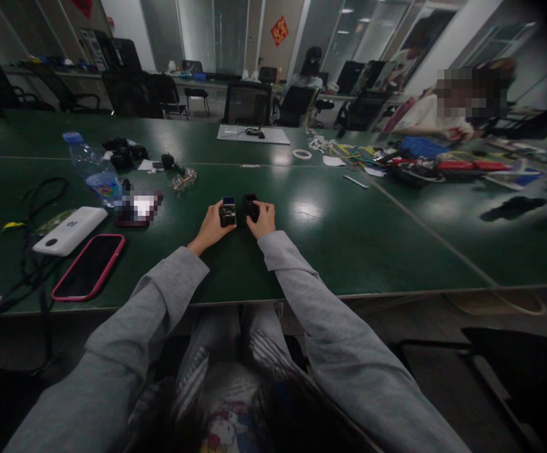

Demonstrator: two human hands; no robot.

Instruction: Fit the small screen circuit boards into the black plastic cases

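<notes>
My left hand (213, 225) is closed around a small boxy electronic device (228, 212), which has a bluish top face and what looks like circuitry on its side. Just to the right, my right hand (265, 219) grips a small black box-shaped part (249, 205), its thumb and fingers on the near right side. A narrow gap separates the two pieces. Both hands are low over the green table (349, 251), near its front edge. The exact kind of either piece is too small to make out.
At left are a water bottle (89, 167), a white power bank (70, 231), a pink-cased phone (89, 267), another phone (139, 209), glasses (183, 179) and black cables (42, 277). A wrench (356, 182) and tangled cables (349, 151) lie right. A person (443, 113) sits opposite.
</notes>
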